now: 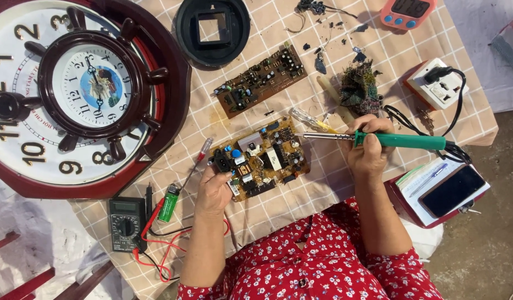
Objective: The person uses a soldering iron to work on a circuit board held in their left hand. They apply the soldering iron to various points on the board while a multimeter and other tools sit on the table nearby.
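My left hand grips the near left corner of a yellow circuit board covered with components, lying on the checked cloth. My right hand holds a soldering iron with a green handle. Its metal tip reaches left over the board's far right edge. A second, brown circuit board lies farther away, untouched.
A large ship-wheel wall clock fills the left. A multimeter with red and black leads, a green lighter and a screwdriver lie near left. A black round cover, timer, power socket, phone on a notebook.
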